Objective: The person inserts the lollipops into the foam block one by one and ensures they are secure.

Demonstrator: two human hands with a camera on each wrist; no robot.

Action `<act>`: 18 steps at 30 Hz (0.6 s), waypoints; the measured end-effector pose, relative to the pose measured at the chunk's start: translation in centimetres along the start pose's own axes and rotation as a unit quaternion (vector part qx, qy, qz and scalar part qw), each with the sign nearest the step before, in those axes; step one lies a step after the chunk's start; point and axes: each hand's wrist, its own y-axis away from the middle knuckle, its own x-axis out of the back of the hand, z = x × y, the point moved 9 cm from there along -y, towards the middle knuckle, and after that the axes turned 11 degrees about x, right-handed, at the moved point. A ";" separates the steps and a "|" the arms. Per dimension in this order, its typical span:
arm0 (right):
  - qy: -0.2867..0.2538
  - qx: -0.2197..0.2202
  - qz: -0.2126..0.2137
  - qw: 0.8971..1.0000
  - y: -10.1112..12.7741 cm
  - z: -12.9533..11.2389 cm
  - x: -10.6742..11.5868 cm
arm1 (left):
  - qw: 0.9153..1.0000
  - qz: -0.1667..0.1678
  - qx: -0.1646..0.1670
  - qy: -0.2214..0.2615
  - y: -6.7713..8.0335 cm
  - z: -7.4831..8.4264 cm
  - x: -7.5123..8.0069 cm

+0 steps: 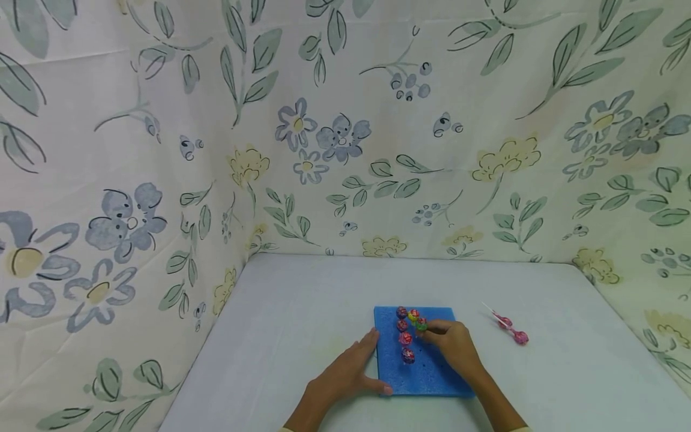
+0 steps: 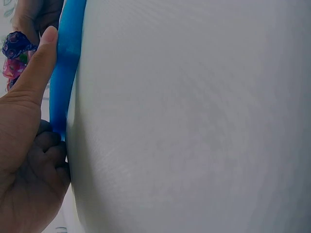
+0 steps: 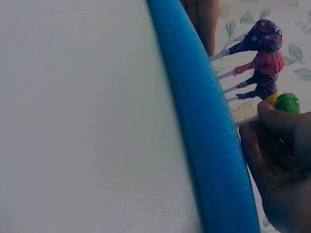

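Note:
A blue foam board (image 1: 432, 378) lies on the table, with several wrapped lollipops standing in it by their sticks. Dark and pink ones form a column, among them a pink lollipop (image 1: 405, 339) and a dark purple one (image 3: 265, 36). At the column's far end is a yellow lollipop (image 1: 413, 315). My right hand (image 1: 450, 345) pinches a green lollipop (image 1: 421, 324) just under its wrapped head; its stick appears to meet the foam. My left hand (image 1: 345, 372) rests against the board's left side, fingers extended along it, the thumb (image 2: 36, 68) at the near edge.
Two pink lollipops (image 1: 520, 337) lie on the white table (image 1: 302, 312), to the right of the board. Small dark holes show in the foam near the right hand. A floral cloth (image 1: 345, 180) hangs behind the table and along its sides.

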 end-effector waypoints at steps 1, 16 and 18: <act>0.003 0.000 -0.001 1.000 0.0 0.0 0.0 | 1.000 -0.001 0.001 0.000 0.0 0.0 0.0; 0.047 0.003 -0.011 0.999 0.0 0.1 -0.4 | 1.000 -0.006 0.006 0.009 0.3 0.2 0.1; 0.045 0.001 -0.011 0.999 0.0 0.1 -0.4 | 1.000 -0.009 0.009 0.010 0.2 0.1 0.1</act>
